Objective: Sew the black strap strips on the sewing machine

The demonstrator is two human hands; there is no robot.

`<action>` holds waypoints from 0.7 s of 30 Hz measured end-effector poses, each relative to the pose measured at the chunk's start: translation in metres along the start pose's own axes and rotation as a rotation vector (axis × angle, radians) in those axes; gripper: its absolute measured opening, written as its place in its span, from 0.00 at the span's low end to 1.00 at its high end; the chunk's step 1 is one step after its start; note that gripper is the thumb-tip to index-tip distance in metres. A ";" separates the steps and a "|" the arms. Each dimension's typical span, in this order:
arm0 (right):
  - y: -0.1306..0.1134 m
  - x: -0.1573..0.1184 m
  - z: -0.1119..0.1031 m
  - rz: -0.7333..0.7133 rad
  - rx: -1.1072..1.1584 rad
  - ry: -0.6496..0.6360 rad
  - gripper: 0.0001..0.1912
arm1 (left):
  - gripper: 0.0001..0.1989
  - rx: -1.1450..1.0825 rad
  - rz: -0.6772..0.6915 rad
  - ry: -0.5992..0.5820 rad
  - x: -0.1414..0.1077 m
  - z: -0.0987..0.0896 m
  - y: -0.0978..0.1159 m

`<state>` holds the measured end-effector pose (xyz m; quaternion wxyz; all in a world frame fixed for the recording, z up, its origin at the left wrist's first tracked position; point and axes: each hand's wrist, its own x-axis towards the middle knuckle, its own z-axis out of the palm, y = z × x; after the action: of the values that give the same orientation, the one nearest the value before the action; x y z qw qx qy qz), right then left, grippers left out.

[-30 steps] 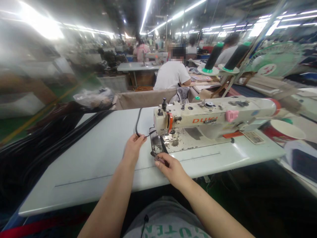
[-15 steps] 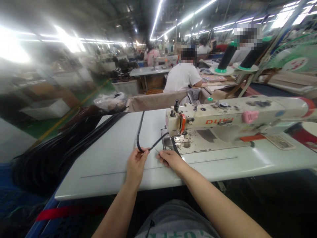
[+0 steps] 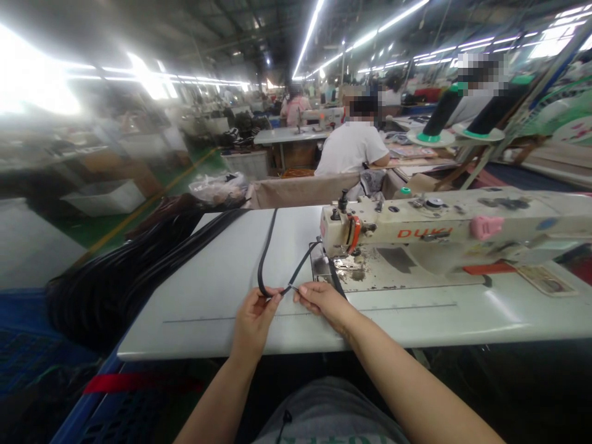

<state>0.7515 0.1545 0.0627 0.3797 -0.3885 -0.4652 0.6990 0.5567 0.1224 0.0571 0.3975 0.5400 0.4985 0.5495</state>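
A thin black strip (image 3: 265, 256) runs from the far edge of the white table (image 3: 222, 259), bends near my hands and goes up to the head of the sewing machine (image 3: 393, 225). My left hand (image 3: 256, 311) pinches the strip at its bend, fingers closed. Just to the right, my right hand (image 3: 317, 297) is closed on a small thin metal tool (image 3: 292, 286), whose tip touches or nearly touches the strip. What kind of tool it is, I cannot make out. Another black piece (image 3: 338, 280) lies beside the needle plate.
A thick bundle of black strips (image 3: 115, 277) hangs over the table's left side, above a blue crate (image 3: 28, 345). Two black thread cones (image 3: 437, 117) stand behind the machine. A person in a white shirt (image 3: 349, 148) sits beyond the table.
The metal tool has moved left and up to the strip beside my left fingers. The whole view has shifted slightly, so the table and machine appear further right.
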 end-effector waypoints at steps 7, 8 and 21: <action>-0.004 -0.013 -0.008 -0.162 -0.490 0.175 0.21 | 0.15 0.007 -0.095 -0.030 0.003 -0.006 -0.001; -0.005 -0.018 -0.010 -0.198 -0.686 0.259 0.18 | 0.15 0.016 -0.113 -0.049 0.005 -0.009 -0.003; 0.014 -0.070 -0.029 0.100 -1.758 0.486 0.26 | 0.26 0.554 -0.196 -0.061 0.046 -0.085 -0.039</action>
<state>0.8038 0.0987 0.0552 0.0039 -0.6940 -0.7200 0.0072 0.4637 0.1642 0.0346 0.3008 0.5935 0.6671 0.3350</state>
